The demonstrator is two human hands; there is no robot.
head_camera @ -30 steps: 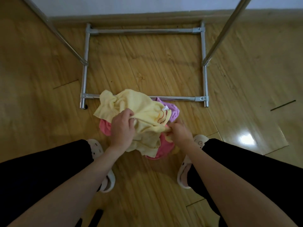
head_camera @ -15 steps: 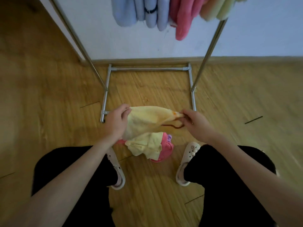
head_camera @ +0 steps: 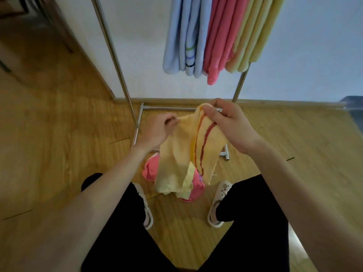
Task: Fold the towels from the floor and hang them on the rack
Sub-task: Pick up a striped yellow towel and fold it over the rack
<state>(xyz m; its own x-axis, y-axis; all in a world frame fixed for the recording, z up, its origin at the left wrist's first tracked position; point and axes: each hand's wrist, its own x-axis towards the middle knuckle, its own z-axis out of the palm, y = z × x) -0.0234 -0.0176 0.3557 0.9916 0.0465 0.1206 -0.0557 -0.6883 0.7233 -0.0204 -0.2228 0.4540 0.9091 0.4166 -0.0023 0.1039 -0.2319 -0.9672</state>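
A yellow towel (head_camera: 180, 152) with red stripes hangs in the air between my hands. My left hand (head_camera: 157, 130) pinches its upper left edge. My right hand (head_camera: 229, 124) pinches the striped top corner, a little higher. The towel's lower end droops over a pink towel (head_camera: 151, 169) lying on the wooden floor between my feet. The metal rack (head_camera: 117, 61) stands in front of me, with folded blue towels (head_camera: 184, 36), pink towels (head_camera: 220, 38) and yellow towels (head_camera: 253, 34) hanging from its top.
The rack's base bars (head_camera: 169, 108) lie on the floor just behind the towel. My white clogs (head_camera: 219, 203) stand on either side of the pile. A white wall with a wooden skirting board (head_camera: 275, 103) is behind the rack.
Both hands have lifted the yellow towel up off the pile and spread its top edge. My view has tilted upward, bringing the hung towels into sight.
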